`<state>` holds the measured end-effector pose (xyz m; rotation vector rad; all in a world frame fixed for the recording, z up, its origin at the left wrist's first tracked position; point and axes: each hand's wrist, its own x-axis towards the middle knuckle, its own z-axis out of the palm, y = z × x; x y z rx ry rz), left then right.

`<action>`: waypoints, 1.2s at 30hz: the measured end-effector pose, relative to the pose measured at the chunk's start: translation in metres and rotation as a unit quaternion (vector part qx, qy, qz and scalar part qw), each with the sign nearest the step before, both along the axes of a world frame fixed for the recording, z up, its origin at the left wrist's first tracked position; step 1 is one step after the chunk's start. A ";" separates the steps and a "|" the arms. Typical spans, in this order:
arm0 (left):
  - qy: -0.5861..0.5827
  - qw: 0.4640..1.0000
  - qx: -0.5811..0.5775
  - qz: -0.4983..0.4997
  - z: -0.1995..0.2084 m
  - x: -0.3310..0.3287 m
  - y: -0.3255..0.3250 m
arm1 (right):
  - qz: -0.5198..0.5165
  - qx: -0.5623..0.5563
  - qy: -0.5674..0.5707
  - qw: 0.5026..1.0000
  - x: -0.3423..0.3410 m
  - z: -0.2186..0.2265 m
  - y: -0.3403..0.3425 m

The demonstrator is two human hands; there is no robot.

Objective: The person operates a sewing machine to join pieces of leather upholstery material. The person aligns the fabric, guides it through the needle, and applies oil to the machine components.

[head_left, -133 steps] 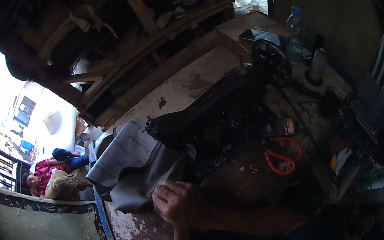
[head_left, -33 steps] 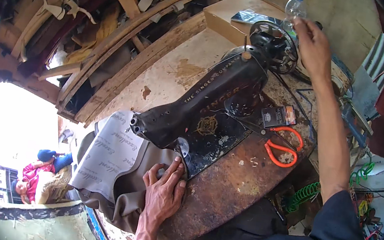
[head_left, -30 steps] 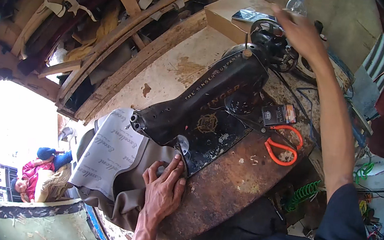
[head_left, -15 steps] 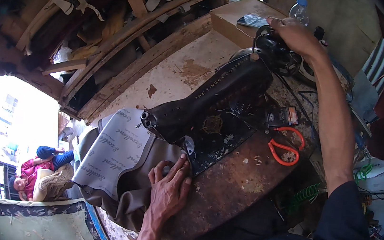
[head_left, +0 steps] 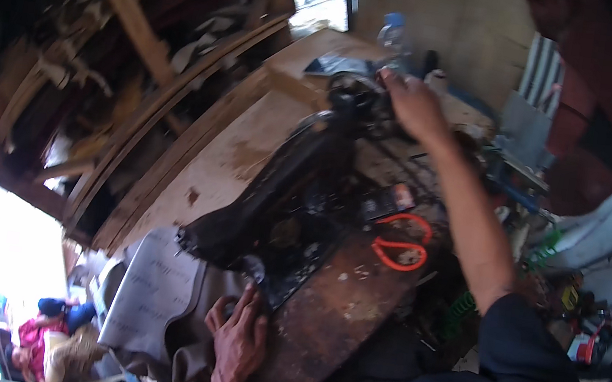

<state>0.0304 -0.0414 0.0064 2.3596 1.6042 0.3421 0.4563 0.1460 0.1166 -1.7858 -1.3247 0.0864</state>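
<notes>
A black sewing machine (head_left: 290, 166) stands on the worn table, its narrow end toward the near left. My left hand (head_left: 238, 339) lies beside the needle area, fingers stretched forward on brown leather-like material (head_left: 199, 330), pressing rather than gripping. The material's pale printed backing (head_left: 152, 290) is folded up to the left of the machine head. At the machine's far end, my right hand (head_left: 414, 103) rests with curled fingers over the handwheel (head_left: 360, 94). Blur hides how firmly it grips. The needle and presser foot cannot be made out.
Orange-handled scissors (head_left: 398, 252) and a small dark box (head_left: 393, 200) lie right of the machine. Behind stand a cardboard box (head_left: 303, 57) and a blue-capped bottle (head_left: 392, 37). Wooden shelving (head_left: 182, 76) runs along the left; a person (head_left: 36, 337) is at the lower left.
The view has swung, so the scene sits further left and is blurred. Both hands keep their places, left on the material, right at the handwheel.
</notes>
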 end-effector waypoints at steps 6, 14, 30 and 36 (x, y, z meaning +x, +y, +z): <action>0.004 1.000 0.017 0.004 -0.003 0.001 -0.001 | -0.033 -0.075 -0.086 0.993 0.044 -0.075 0.016; -0.007 0.999 0.036 0.001 0.001 -0.004 -0.001 | -0.025 -0.182 -0.105 0.977 0.052 -0.123 0.095; -0.017 0.998 0.052 -0.008 -0.005 -0.002 -0.001 | 0.229 0.140 0.087 0.959 -0.101 -0.030 -0.184; -0.046 0.997 0.059 -0.016 -0.009 -0.002 0.001 | 0.358 0.038 -0.031 0.933 -0.178 -0.062 -0.177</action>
